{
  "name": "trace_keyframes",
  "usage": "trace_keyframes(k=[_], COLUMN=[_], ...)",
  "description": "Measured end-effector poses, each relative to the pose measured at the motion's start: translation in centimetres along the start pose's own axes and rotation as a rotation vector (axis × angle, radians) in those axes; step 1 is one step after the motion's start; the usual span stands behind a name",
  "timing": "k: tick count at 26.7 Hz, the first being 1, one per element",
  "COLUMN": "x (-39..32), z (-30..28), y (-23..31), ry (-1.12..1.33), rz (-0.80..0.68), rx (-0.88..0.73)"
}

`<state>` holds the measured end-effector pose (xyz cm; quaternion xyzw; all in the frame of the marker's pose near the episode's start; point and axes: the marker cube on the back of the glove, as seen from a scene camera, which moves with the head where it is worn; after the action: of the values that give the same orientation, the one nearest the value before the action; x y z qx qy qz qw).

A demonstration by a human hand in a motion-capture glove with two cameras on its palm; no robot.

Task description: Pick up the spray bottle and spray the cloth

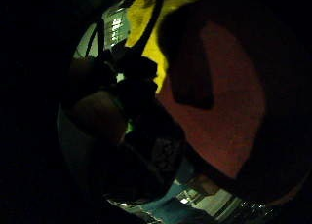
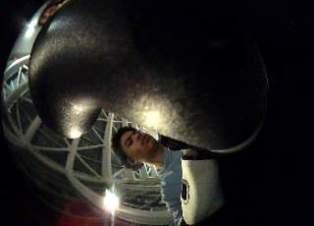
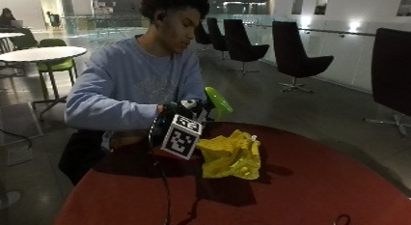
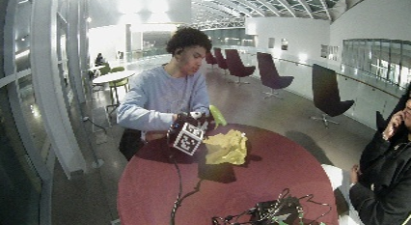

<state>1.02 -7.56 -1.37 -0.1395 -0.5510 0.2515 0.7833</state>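
The round red table (image 3: 308,186) fills the lower part of the outside view, with a person in a light blue sweatshirt (image 3: 128,90) seated at its 10 o'clock edge. A crumpled yellow cloth (image 3: 232,155) lies on the tabletop near the middle of that view. At the cloth's 10 o'clock, raised above the table, the gloved right hand (image 3: 176,113) curls its fingers round a spray bottle (image 3: 217,100), whose green body sticks up at 1 o'clock from the hand, tilted over the cloth and apart from it.
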Motion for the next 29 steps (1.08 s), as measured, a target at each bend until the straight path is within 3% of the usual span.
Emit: trace_keyframes(k=[15, 29], x=[-6.8, -6.9], z=[8.9, 17.2], y=[-7.7, -15.7], ry=[0.068, 0.261], rz=[-0.564, -0.665], rx=[0.006, -0.149])
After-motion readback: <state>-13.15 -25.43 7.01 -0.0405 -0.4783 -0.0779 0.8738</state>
